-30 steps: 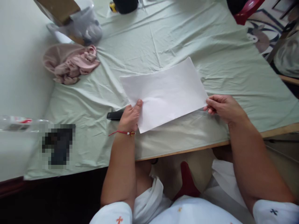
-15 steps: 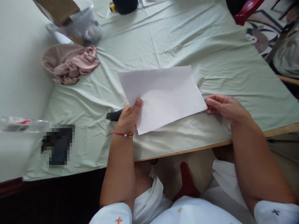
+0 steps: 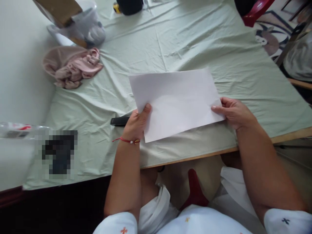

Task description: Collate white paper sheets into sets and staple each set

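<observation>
A blank white sheet of paper (image 3: 177,100) is held by both side edges above the cloth-covered table. My left hand (image 3: 138,123) is closed on its left edge, thumb on top and the other fingers hidden beneath. At the right edge, my right hand (image 3: 235,112) pinches the paper, its thumb pressed on the upper face. Whether it is one sheet or a few together, I cannot tell. A black, narrow object (image 3: 119,121) lies on the cloth beside my left hand, partly covered by it.
A pale green tablecloth (image 3: 243,74) covers the table. Crumpled pink cloth (image 3: 75,66) lies at the left, near a plastic bag (image 3: 91,29) and a cardboard piece (image 3: 60,13). A clear bottle (image 3: 21,130) and a blurred-out dark item (image 3: 60,151) are at the lower left. A yellow-black tape measure (image 3: 116,7) sits at the back.
The paper has shifted slightly right and its right side has swung out. My right thumb has moved from the corner onto the paper's upper face. My left hand keeps its hold.
</observation>
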A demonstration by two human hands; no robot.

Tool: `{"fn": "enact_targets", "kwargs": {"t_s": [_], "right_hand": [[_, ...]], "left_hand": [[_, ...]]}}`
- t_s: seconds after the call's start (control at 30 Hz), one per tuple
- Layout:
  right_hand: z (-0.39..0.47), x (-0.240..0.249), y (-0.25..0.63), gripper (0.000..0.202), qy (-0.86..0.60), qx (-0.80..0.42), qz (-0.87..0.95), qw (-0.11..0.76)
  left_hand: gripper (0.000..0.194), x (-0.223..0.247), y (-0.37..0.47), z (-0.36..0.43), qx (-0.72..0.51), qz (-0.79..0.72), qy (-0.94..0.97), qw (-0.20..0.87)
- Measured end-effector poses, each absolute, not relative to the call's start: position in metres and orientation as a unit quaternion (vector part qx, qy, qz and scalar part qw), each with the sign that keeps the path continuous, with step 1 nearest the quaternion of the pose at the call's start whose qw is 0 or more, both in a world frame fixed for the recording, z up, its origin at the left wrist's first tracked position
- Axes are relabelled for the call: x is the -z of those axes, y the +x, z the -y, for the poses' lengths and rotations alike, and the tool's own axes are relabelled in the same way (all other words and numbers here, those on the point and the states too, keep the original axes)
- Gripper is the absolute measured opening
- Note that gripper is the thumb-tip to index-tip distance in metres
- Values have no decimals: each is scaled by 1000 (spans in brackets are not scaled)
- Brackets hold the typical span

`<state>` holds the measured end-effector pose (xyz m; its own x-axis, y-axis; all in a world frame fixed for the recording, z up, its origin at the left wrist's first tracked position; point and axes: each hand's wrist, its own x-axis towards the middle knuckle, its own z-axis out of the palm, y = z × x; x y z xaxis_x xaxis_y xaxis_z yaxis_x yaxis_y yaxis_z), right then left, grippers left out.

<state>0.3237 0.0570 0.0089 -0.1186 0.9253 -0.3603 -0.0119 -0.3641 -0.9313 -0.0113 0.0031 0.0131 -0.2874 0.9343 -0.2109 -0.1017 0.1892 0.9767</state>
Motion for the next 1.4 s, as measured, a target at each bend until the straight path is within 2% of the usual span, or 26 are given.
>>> {"fn": "enact_targets", "kwargs": {"t_s": [0.13,0.3,0.47,0.63,0.83,1.03,1.4], "right_hand": [[-56,-12,329,37,-513,-659,390,388],[-53,-12,323,23,-554,-663,355,357],[-53,-10,319,17,-579,-615,369,387],[-56,-5,322,19,-583,-602,394,378],[-57,-7,325,13,-605,-582,378,392],[-56,-10,324,10,-600,-572,339,444],[-56,-16,319,12,-601,-574,327,450]], "left_hand": [[44,-12,-11,-3,-531,-590,367,485],[55,-11,-9,-5,-523,-585,358,506],[60,-8,-8,-6,-483,-588,357,542],[52,-4,-12,-6,-436,-596,332,587],[36,-10,-9,-10,-473,-585,329,570],[21,-16,-6,-12,-465,-615,331,544],[24,-22,-4,-10,-434,-630,335,550]]}}
